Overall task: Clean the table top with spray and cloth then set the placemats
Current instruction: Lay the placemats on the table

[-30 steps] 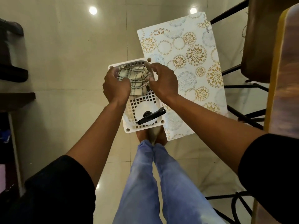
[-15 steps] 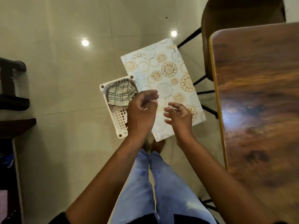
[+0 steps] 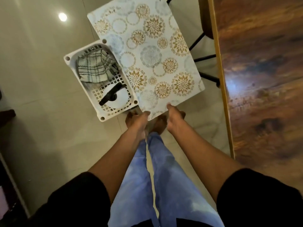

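- Both your hands are at the near edge of the placemat. Your left hand pinches the near left corner, and your right hand grips the near edge a little way along, thumb on top.
- The placemat lies on the floor, its left edge over the rim of the basket. The far right corner runs in among the black chair legs.
- The table is along your right, well above the mat. Its wooden top shows glare and dark blotches; I cannot tell whether it is wet or wiped.
- The white slotted basket holds two things. A checked cloth is bunched at the far end, and a white spray bottle with a black trigger stands at the near end.
- Risk, as I judge it: lift the mat with its left edge on the basket rim and it could drag or tip the basket, knocking the bottle over.
- Second risk: the far corner may catch on the chair legs and bend the mat as you raise it.
- Third: it may be more than one mat stacked; I cannot tell, and a loose pinch could let a lower one slide out.
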A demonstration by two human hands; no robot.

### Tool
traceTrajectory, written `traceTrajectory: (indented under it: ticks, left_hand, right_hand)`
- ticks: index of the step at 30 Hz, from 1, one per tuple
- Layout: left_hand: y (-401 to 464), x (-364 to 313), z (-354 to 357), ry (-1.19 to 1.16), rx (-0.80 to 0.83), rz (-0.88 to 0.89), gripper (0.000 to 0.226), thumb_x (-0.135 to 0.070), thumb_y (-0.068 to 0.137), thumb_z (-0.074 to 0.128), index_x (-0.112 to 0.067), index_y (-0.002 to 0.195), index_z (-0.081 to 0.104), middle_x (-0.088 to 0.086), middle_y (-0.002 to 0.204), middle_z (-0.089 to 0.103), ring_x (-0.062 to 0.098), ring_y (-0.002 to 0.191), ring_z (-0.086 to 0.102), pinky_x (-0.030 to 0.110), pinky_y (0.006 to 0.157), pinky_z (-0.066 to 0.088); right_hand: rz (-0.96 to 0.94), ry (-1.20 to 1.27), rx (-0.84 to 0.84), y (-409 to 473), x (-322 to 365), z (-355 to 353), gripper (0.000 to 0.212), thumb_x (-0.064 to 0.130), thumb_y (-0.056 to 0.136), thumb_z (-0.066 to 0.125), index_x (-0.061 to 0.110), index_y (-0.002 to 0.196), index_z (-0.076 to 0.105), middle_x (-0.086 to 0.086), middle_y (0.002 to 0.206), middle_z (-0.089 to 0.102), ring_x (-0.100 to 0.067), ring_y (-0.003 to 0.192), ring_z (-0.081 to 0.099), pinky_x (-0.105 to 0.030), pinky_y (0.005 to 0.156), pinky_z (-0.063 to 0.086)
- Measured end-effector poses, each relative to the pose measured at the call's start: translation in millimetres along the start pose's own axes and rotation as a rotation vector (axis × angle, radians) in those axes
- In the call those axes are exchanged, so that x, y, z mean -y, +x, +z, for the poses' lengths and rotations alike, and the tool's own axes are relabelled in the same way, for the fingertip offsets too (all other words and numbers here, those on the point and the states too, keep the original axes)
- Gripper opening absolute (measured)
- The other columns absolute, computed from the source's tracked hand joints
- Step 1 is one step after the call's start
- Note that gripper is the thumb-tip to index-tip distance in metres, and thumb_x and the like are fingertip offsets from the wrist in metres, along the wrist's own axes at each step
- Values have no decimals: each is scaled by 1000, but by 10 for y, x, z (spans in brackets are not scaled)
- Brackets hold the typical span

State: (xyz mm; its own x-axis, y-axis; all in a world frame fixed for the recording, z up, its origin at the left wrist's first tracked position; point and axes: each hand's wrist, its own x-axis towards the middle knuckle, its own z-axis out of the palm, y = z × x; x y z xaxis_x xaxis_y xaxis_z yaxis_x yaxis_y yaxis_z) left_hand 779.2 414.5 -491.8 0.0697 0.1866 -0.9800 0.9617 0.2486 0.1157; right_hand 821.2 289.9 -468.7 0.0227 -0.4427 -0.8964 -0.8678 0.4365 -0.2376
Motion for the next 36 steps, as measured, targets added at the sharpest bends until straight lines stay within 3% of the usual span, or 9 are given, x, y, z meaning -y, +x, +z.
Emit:
traceTrajectory:
  ticks: [2,6,8,10,13,18,24,29,36]
  left_hand:
    - [528,121,83,15,-8,-12,90,-71,47,84,-24,123,73,3,122,79,26,105,76,41,93,63]
    - [393,-81,142,-115,90,22,41,-43,88,83,-15,117,76,12,113,81,35,103,78,56,95,63]
    - [599,-28,194,-193,71,35,39,-39,79,85,-17,110,76,12,114,82,36,102,79,60,91,64]
    - [727,13,230,-196,3,42,40,-40,71,84,-20,104,73,7,116,81,32,100,79,56,91,65]
    - [203,-172,288,-145,19,71,19,-25,98,76,-25,113,64,2,106,75,24,95,74,46,91,64]
    - [6,-224,403,-62,27,155,14,-13,108,64,-22,116,58,3,106,68,17,82,65,31,65,54]
    - [183,-60,389,126,-33,384,16,-42,82,69,-30,91,64,6,109,78,35,108,75,57,102,59]
    - [-238,-198,425,38,4,396,11,-27,92,71,-26,102,68,5,112,77,33,110,75,53,102,60]
    - [-210,-173,540,-13,13,490,44,-3,100,67,-19,140,56,-3,122,69,15,104,68,34,90,58]
  right_hand:
    - [29,57,84,84,11,51,48,23,91,76,7,128,50,-15,119,64,-29,92,68,-37,60,61]
    - [68,201,208,224,25,102,24,7,95,67,7,118,59,-18,115,70,-32,92,70,-45,68,59]
    - [83,215,205,273,3,91,20,0,95,64,10,113,61,-17,114,70,-31,90,68,-45,66,57]
    - [90,213,219,315,-26,68,26,-3,95,62,12,117,62,-16,117,70,-29,90,67,-45,69,56]
    - [85,245,238,360,-24,-4,34,-2,95,62,14,125,61,-15,115,70,-32,101,67,-53,89,55]
    - [23,282,223,354,10,-148,43,-6,97,57,18,133,58,-11,114,70,-33,108,66,-52,95,52]
    - [13,339,248,225,30,-232,44,-13,96,50,21,122,60,-13,114,70,-32,102,69,-43,74,58]
    - [-6,342,255,156,80,-281,47,-12,95,52,17,131,60,-14,118,71,-31,100,71,-44,78,61]
    - [-54,314,239,326,148,-324,42,-11,93,55,16,124,65,-14,117,72,-33,106,69,-54,93,57]
